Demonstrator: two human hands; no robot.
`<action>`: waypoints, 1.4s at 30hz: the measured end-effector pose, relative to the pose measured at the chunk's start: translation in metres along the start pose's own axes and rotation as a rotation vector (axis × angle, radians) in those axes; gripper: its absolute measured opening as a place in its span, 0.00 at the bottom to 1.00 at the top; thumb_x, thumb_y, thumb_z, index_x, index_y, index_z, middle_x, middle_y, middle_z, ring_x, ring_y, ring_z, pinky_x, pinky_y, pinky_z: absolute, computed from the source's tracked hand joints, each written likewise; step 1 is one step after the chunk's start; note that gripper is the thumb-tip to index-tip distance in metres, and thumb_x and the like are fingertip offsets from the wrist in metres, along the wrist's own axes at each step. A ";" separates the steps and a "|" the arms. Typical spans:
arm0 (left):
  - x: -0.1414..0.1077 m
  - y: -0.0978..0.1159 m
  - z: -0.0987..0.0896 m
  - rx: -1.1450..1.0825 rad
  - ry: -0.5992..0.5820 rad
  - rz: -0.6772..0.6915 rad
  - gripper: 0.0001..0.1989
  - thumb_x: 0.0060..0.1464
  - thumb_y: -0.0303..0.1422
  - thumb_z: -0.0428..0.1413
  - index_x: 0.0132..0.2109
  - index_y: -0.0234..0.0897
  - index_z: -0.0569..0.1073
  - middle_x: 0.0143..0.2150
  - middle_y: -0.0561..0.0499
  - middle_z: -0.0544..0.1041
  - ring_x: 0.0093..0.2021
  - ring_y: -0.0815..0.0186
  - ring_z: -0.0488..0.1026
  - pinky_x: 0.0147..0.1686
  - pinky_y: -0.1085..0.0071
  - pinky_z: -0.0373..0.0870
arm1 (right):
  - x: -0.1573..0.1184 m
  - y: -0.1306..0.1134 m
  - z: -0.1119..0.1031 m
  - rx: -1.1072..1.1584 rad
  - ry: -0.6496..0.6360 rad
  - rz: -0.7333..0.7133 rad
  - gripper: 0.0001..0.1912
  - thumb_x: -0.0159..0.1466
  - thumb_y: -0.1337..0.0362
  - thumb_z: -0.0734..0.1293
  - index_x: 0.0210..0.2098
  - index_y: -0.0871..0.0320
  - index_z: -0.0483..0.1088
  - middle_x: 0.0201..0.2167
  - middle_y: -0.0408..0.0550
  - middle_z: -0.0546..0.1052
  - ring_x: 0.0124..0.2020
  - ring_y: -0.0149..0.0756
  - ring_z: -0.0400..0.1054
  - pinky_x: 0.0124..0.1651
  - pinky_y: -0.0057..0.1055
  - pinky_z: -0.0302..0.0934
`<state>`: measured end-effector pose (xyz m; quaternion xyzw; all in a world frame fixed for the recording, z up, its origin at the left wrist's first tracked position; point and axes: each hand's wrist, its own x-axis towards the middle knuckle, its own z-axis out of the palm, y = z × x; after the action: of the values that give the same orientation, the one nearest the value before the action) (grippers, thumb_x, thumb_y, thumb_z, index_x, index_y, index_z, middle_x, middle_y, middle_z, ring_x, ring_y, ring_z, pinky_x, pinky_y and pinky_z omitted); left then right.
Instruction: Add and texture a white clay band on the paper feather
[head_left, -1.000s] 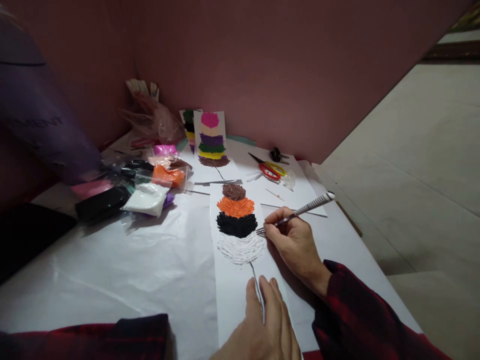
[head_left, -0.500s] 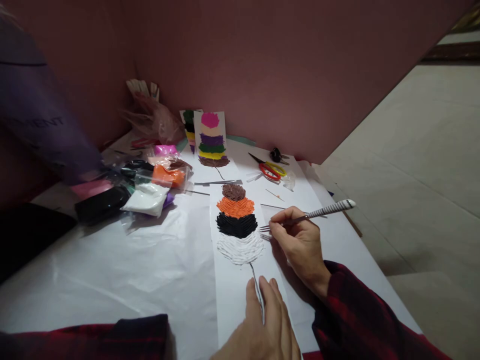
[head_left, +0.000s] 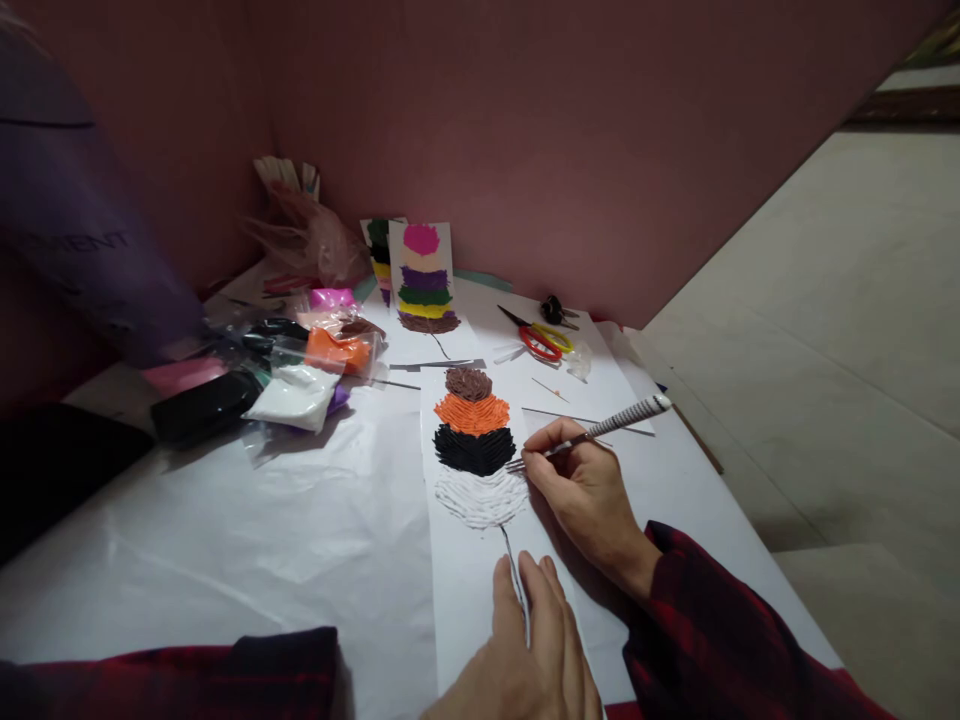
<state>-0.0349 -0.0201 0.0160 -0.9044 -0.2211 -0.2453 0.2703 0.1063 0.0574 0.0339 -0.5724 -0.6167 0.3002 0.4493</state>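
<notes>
A fork (head_left: 630, 416) with a patterned handle is pinched in my right hand (head_left: 581, 485). Its tines meet the upper right part of the white clay layer (head_left: 480, 498), just below the black clay layer (head_left: 474, 450). Orange clay (head_left: 472, 412) and brown clay (head_left: 469, 383) lie above these, all marked with ridges, on a long white card (head_left: 465, 610). A dark stem line (head_left: 507, 550) runs down from the white layer. My left hand (head_left: 529, 640) rests flat on the lower card, fingers stretched out on both sides of the stem.
Clay packets (head_left: 296, 395) in several colours lie at the left. A finished-looking striped card (head_left: 420, 275) leans near the wall, another partly behind it. Scissors (head_left: 541, 340), keys (head_left: 555, 312) and a thin stick (head_left: 585, 420) are at the right. A plastic bag (head_left: 307, 230) stands in the corner.
My right hand has moved left and slightly down with the fork, bringing the tines from the card's right side onto the white clay. My left hand has stayed in place.
</notes>
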 end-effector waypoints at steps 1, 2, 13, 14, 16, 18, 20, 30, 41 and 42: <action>0.000 0.000 0.000 -0.003 0.009 0.003 0.12 0.59 0.36 0.53 0.40 0.31 0.77 0.41 0.42 0.82 0.42 0.50 0.77 0.42 0.50 0.65 | 0.000 -0.001 0.000 -0.007 0.008 0.003 0.02 0.59 0.68 0.66 0.29 0.56 0.67 0.16 0.35 0.64 0.17 0.27 0.57 0.20 0.25 0.51; 0.000 0.000 0.000 -0.004 0.015 0.002 0.12 0.59 0.36 0.53 0.40 0.31 0.77 0.40 0.41 0.82 0.42 0.50 0.77 0.41 0.50 0.64 | 0.001 -0.001 0.000 -0.013 0.020 -0.001 0.02 0.59 0.68 0.66 0.29 0.56 0.67 0.17 0.35 0.65 0.17 0.27 0.57 0.20 0.25 0.52; 0.002 -0.004 -0.003 0.003 -0.033 0.050 0.12 0.59 0.33 0.51 0.41 0.31 0.77 0.40 0.41 0.82 0.41 0.51 0.77 0.40 0.50 0.65 | 0.004 0.004 -0.006 0.065 0.172 0.044 0.04 0.57 0.65 0.68 0.28 0.56 0.67 0.16 0.36 0.66 0.15 0.26 0.56 0.18 0.26 0.51; 0.001 -0.001 -0.001 0.009 -0.021 0.035 0.12 0.59 0.34 0.52 0.41 0.31 0.77 0.41 0.39 0.82 0.42 0.50 0.76 0.41 0.50 0.64 | 0.005 0.004 -0.006 0.040 0.168 0.037 0.04 0.57 0.65 0.68 0.28 0.57 0.67 0.17 0.37 0.67 0.16 0.27 0.58 0.19 0.26 0.53; -0.001 0.003 0.002 0.022 -0.017 0.016 0.13 0.58 0.36 0.53 0.41 0.30 0.76 0.41 0.38 0.81 0.43 0.49 0.76 0.41 0.49 0.64 | 0.005 0.003 -0.007 -0.011 0.151 0.013 0.04 0.57 0.65 0.67 0.28 0.57 0.68 0.18 0.39 0.70 0.19 0.29 0.62 0.23 0.28 0.57; -0.002 0.006 0.004 0.026 -0.030 0.017 0.14 0.58 0.37 0.53 0.41 0.30 0.76 0.41 0.37 0.81 0.43 0.48 0.76 0.42 0.48 0.64 | 0.004 0.003 -0.007 -0.037 0.133 -0.012 0.03 0.58 0.65 0.67 0.29 0.57 0.69 0.19 0.40 0.71 0.21 0.31 0.64 0.25 0.29 0.59; -0.002 0.006 0.005 0.030 -0.025 0.022 0.13 0.57 0.37 0.54 0.41 0.30 0.76 0.40 0.37 0.81 0.43 0.48 0.75 0.42 0.47 0.63 | 0.003 0.004 -0.006 -0.037 0.109 -0.026 0.03 0.59 0.65 0.66 0.30 0.57 0.69 0.20 0.40 0.71 0.21 0.31 0.65 0.26 0.29 0.60; -0.003 0.004 0.004 0.020 0.009 0.010 0.13 0.59 0.36 0.52 0.40 0.30 0.76 0.40 0.39 0.81 0.42 0.48 0.76 0.42 0.48 0.63 | 0.001 0.003 -0.006 0.011 0.112 -0.031 0.03 0.59 0.65 0.66 0.30 0.57 0.68 0.22 0.40 0.71 0.21 0.30 0.65 0.26 0.29 0.60; 0.004 -0.008 -0.006 -0.006 -0.031 0.045 0.12 0.61 0.33 0.51 0.41 0.32 0.77 0.41 0.42 0.82 0.40 0.52 0.77 0.39 0.52 0.65 | 0.001 0.002 -0.004 -0.004 0.055 -0.043 0.03 0.61 0.66 0.66 0.30 0.57 0.68 0.20 0.38 0.69 0.20 0.28 0.61 0.24 0.27 0.57; 0.005 -0.009 -0.008 -0.002 -0.031 0.048 0.12 0.60 0.32 0.50 0.41 0.32 0.77 0.41 0.43 0.82 0.40 0.53 0.78 0.39 0.53 0.66 | 0.000 0.002 -0.004 0.001 0.060 -0.052 0.03 0.61 0.66 0.66 0.30 0.57 0.68 0.21 0.38 0.70 0.20 0.28 0.62 0.24 0.27 0.58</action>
<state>-0.0388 -0.0164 0.0279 -0.9133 -0.2032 -0.2251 0.2717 0.1105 0.0573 0.0334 -0.5646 -0.6177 0.2713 0.4755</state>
